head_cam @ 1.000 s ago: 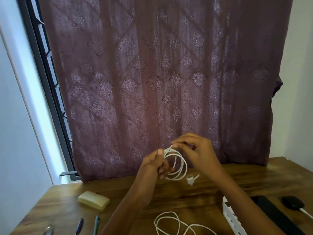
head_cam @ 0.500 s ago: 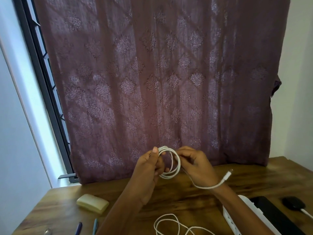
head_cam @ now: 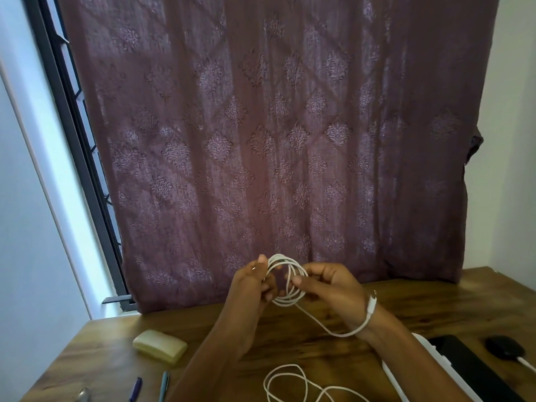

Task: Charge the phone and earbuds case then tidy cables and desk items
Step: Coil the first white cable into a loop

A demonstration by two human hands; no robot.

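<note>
Left hand: the left hand (head_cam: pixel 251 285) is held up above the worktop. Its fingers (head_cam: pixel 271 288) are curled round the left side of the thin white cable coil (head_cam: pixel 285 303), with the thumb laid over the top of the loops.
Right hand: the right hand (head_cam: pixel 330 285) faces the left, its fingers (head_cam: pixel 298 281) closed in a pinch on the right side of the same coil.
Coil: several small round loops, in the air between both hands, off the worktop and in front of the curtain's lower edge.
Tail: one loose strand (head_cam: pixel 316 320) leaves the bottom of the coil, runs down to the right and bends round the right wrist. Its white plug (head_cam: pixel 371 307) lies against that wrist, pointing up.
Second cable: a loose white cable (head_cam: pixel 285 380) lies in open loops on the brown wood-grain worktop (head_cam: pixel 101 358), between the two forearms.
Right side: a long white power strip (head_cam: pixel 390 378) is partly hidden under the right forearm. Just beyond it lies a flat black rectangular phone (head_cam: pixel 470 369). Further right is a black rounded earbuds case (head_cam: pixel 504 346) with a white cable end (head_cam: pixel 523 362) at its near right side.
Left side: a pale yellow rounded oblong case (head_cam: pixel 159 346). Nearer the bottom edge, a purple pen (head_cam: pixel 135 388) and a teal pen (head_cam: pixel 163 387) lie side by side, apart.
Background: a mauve patterned curtain (head_cam: pixel 261 140), with a dark window frame (head_cam: pixel 72 140) to its left.
</note>
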